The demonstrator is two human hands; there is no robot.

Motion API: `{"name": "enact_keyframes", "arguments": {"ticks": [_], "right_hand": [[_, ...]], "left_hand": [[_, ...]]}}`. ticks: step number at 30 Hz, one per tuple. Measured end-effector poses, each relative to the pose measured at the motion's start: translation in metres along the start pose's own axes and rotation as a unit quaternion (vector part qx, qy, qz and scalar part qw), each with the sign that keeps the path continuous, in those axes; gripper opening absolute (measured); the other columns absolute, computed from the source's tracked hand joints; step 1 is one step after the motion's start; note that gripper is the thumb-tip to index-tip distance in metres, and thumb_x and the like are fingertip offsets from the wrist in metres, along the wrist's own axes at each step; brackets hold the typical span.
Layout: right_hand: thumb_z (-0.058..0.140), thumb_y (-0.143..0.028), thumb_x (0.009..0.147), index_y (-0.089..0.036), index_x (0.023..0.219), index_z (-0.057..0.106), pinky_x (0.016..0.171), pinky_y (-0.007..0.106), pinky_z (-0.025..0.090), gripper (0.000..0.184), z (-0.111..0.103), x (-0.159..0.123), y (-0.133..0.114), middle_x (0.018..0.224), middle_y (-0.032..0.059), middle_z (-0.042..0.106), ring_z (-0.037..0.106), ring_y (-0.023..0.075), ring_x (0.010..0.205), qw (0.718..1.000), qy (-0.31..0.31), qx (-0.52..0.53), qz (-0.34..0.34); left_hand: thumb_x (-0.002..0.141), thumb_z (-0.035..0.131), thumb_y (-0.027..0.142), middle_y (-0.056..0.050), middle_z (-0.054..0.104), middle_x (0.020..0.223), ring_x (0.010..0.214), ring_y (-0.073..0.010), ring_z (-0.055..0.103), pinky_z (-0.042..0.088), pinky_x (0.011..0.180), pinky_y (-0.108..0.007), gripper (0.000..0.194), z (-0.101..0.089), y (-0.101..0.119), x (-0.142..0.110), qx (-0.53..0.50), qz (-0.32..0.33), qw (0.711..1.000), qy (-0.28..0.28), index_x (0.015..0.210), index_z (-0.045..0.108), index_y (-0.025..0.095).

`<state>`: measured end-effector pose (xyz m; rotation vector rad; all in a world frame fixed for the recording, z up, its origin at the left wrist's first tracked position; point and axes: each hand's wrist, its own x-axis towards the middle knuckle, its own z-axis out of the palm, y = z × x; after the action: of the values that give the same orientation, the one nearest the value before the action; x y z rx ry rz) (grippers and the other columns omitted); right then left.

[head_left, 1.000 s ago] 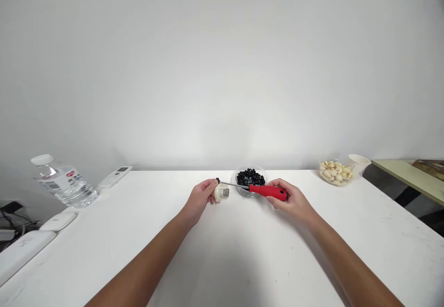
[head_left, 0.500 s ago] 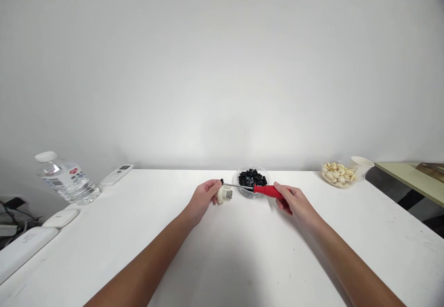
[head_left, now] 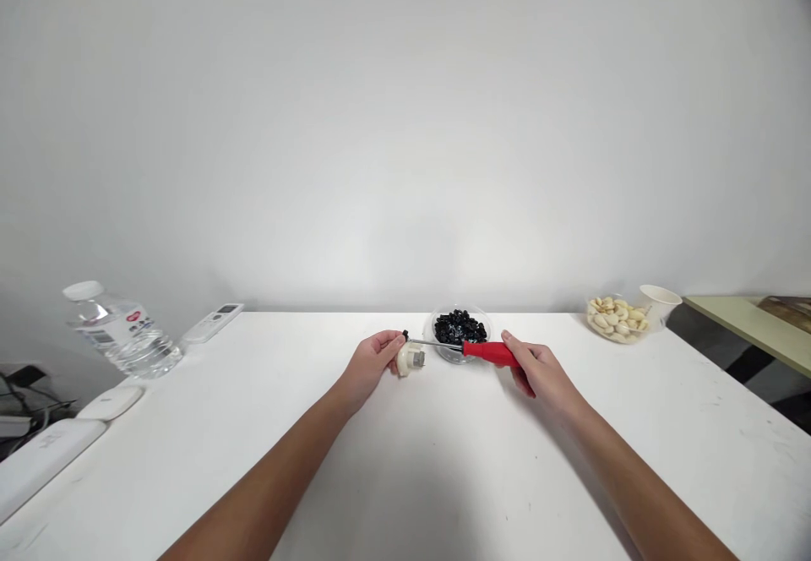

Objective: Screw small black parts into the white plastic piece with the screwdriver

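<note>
My left hand [head_left: 369,367] is closed on a small cream-coloured plastic part [head_left: 404,361] with a grey metal piece on its right side and a small black bit at its top. My right hand [head_left: 537,373] grips the red handle of a screwdriver [head_left: 487,351]. Its metal shaft points left, and the tip meets the top of the cream part near my left fingertips; the exact contact is too small to make out. Just behind the shaft, a clear round bowl [head_left: 437,350] holds many shiny black pieces [head_left: 460,326].
On the white table [head_left: 405,468], a water bottle [head_left: 123,333], a remote control [head_left: 214,323] and white devices [head_left: 51,460] lie along the left. A clear container of pale nut-like pieces [head_left: 617,322] and a white paper cup [head_left: 660,301] stand at the back right.
Almost nothing differs. The screwdriver and both hands keep their places, with my right fingers shifted very slightly on the handle.
</note>
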<state>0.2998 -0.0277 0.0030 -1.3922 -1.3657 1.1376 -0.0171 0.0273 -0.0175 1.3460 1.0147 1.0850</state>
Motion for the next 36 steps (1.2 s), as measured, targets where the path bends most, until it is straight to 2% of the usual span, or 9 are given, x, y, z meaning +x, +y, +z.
{"name": "enact_keyframes", "arguments": {"ticks": [5,8,13,17,20,24,29,33,36], "right_hand": [[0.066,-0.052,0.091,-0.024,0.092,0.053,0.046,0.025,0.023,0.031,-0.002,-0.005,-0.008,0.062,-0.0063,0.044,0.033,0.0112,0.050,0.994,-0.053,0.091,0.003],[0.069,-0.047,0.091,-0.024,0.094,0.055,0.049,0.025,0.028,0.027,-0.006,-0.006,-0.014,0.065,-0.0057,0.048,0.036,0.0114,0.052,0.995,-0.069,0.065,-0.015],[0.055,-0.065,0.098,-0.019,0.077,0.058,0.053,0.029,0.025,0.051,-0.010,-0.001,-0.010,0.063,-0.0010,0.053,0.036,0.0116,0.052,0.997,-0.052,-0.036,-0.046],[0.044,-0.069,0.101,-0.019,0.063,0.046,0.056,0.031,0.026,0.063,-0.006,0.003,-0.002,0.055,-0.0014,0.043,0.035,0.0128,0.053,0.997,-0.031,-0.070,-0.019],[0.050,-0.062,0.100,-0.021,0.077,0.049,0.054,0.029,0.021,0.047,-0.003,0.000,-0.003,0.061,-0.0038,0.041,0.032,0.0126,0.055,0.999,-0.034,-0.001,-0.017],[0.062,-0.042,0.095,-0.025,0.094,0.046,0.052,0.026,0.016,0.023,-0.004,-0.006,-0.013,0.071,-0.0063,0.040,0.026,0.0103,0.054,0.989,-0.090,0.119,0.018],[0.058,-0.060,0.096,-0.022,0.088,0.050,0.051,0.026,0.019,0.040,-0.008,-0.002,-0.010,0.072,-0.0029,0.047,0.032,0.0114,0.055,0.996,-0.069,0.061,-0.001],[0.048,-0.072,0.096,-0.020,0.069,0.045,0.055,0.030,0.019,0.059,-0.005,0.005,0.003,0.061,-0.0026,0.036,0.028,0.0133,0.056,0.998,-0.010,-0.048,-0.032],[0.048,-0.070,0.097,-0.021,0.067,0.040,0.057,0.031,0.018,0.058,0.000,0.004,0.004,0.062,-0.0022,0.034,0.028,0.0141,0.057,0.998,0.012,-0.045,-0.037]], "left_hand": [[0.089,0.072,0.055,0.001,0.060,0.070,0.064,-0.0139,0.052,0.042,0.068,-0.025,0.040,-0.002,0.001,0.000,0.005,0.005,1.000,0.006,0.098,0.070,0.016],[0.088,0.072,0.055,0.001,0.061,0.073,0.065,-0.0138,0.051,0.041,0.066,-0.025,0.039,-0.003,0.002,0.000,0.006,0.006,1.000,0.014,0.097,0.071,0.016],[0.089,0.072,0.054,0.001,0.060,0.074,0.065,-0.0132,0.049,0.039,0.066,-0.024,0.038,-0.004,0.002,0.000,0.008,0.010,1.000,0.023,0.095,0.071,0.017],[0.088,0.072,0.055,0.001,0.060,0.076,0.065,-0.0128,0.048,0.039,0.065,-0.024,0.039,-0.003,0.002,0.000,0.009,0.013,1.000,0.024,0.096,0.070,0.017],[0.087,0.072,0.056,0.001,0.060,0.076,0.065,-0.0130,0.048,0.039,0.065,-0.024,0.040,-0.002,0.002,0.000,0.012,0.013,1.000,0.026,0.097,0.070,0.017],[0.088,0.072,0.055,0.000,0.061,0.077,0.066,-0.0130,0.049,0.039,0.065,-0.024,0.040,-0.003,0.001,0.001,0.013,0.014,0.999,0.026,0.099,0.070,0.017],[0.087,0.072,0.055,0.001,0.060,0.075,0.066,-0.0134,0.050,0.040,0.066,-0.024,0.039,-0.003,0.002,-0.001,0.011,0.011,1.000,0.027,0.097,0.071,0.017],[0.085,0.074,0.056,0.000,0.061,0.075,0.066,-0.0138,0.050,0.041,0.066,-0.025,0.041,-0.002,0.003,-0.001,0.009,0.009,0.999,0.032,0.097,0.071,0.017],[0.084,0.075,0.056,-0.001,0.062,0.078,0.066,-0.0136,0.050,0.041,0.066,-0.025,0.042,-0.001,0.003,-0.001,0.004,0.010,0.999,0.033,0.097,0.071,0.016]]}}
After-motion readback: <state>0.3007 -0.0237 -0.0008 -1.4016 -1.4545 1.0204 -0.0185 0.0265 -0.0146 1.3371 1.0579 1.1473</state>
